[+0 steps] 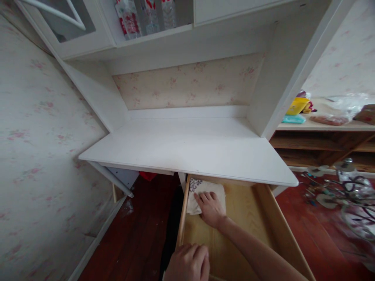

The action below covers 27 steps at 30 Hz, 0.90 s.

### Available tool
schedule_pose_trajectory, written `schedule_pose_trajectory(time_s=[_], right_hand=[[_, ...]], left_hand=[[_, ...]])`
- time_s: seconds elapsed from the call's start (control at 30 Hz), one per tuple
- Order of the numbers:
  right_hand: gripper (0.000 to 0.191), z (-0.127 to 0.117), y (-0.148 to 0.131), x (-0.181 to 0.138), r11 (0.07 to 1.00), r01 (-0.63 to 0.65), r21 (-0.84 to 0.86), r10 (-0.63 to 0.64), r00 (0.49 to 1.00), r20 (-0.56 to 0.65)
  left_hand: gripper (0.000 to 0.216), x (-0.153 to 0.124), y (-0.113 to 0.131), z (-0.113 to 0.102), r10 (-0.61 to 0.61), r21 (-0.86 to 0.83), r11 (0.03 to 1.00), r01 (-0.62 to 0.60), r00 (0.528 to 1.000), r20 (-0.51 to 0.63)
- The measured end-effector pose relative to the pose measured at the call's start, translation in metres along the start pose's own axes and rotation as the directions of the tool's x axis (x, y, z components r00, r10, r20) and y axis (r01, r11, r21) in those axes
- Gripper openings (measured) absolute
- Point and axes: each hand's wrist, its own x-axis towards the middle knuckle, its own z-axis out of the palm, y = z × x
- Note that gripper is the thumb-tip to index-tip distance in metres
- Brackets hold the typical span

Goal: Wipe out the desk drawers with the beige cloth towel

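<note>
The white surface [187, 144] of the desk is spanning the middle of the view, its top standing over a red wooden floor [143, 230]. Below its front edge, a wooden drawer [246, 207] is sticking well out, its bare bottom showing to the right of the reaching arm. Since it is hanging so far out, leaning lightly on it would probably be wise; heavy weight on its near end could be making it tip or bind.

Inside, a pale folded cloth [193, 201] is lying in the far left corner, close against the left wall. The right hand is reaching across the drawer and is resting on the cloth. For good control, the palm should probably be pressing evenly, so the layers are moving together instead of bunching at the corner.

The right hand [212, 207] is lying flat with its fingers spread, not clenching the cloth. The left hand [189, 262] is curling its fingers at the near left part of the drawer; whether it is gripping the edge or only resting there, I cannot tell. A steady hold there would likely be helping against wobble.

The smallest detail, a purple pattern [193, 184], is showing beyond the fingertips.
</note>
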Motion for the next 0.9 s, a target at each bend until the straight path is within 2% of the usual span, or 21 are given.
schedule_pose_trajectory(time_s=[0.1,0.17,0.27,0.4,0.53,0.73,0.8,0.9], right_hand=[[0.072,0.009,0.004,0.01,1.0,-0.008,0.019,0.008,1.0,0.01],[0.074,0.012,0.009,0.014,1.0,-0.011,0.014,0.01,0.998,0.061],[0.079,0.016,0.016,0.018,1.0,-0.008,0.013,0.006,0.989,0.145],[0.077,0.017,0.026,0.013,1.0,-0.004,-0.003,0.005,0.98,0.2],[0.08,0.009,0.044,-0.011,0.996,-0.035,-0.082,0.053,0.973,0.227],[0.09,-0.02,0.104,-0.077,0.957,-0.139,-0.256,0.218,0.925,0.312],[0.095,-0.028,0.118,-0.092,0.954,-0.133,-0.267,0.222,0.914,0.34],[0.098,-0.035,0.121,-0.099,0.965,-0.129,-0.229,0.208,0.908,0.365]], left_hand=[[0.02,-0.001,-0.005,0.008,0.037,0.009,0.999,-0.037,0.997,-0.06],[0.021,0.0,-0.007,0.011,0.051,0.007,0.999,-0.051,0.995,-0.087],[0.021,0.001,-0.008,0.011,0.059,-0.005,0.998,-0.059,0.996,-0.071],[0.022,0.0,-0.008,0.008,0.036,-0.022,0.999,-0.036,0.999,-0.027],[0.022,0.0,-0.006,0.005,0.011,-0.035,0.999,-0.01,1.0,0.009],[0.023,0.009,0.002,-0.007,-0.023,-0.054,0.998,0.025,0.999,0.039],[0.024,0.012,0.005,-0.011,-0.03,-0.064,0.997,0.032,0.999,0.032],[0.026,0.014,0.007,-0.014,-0.039,-0.075,0.996,0.041,0.999,0.036]])
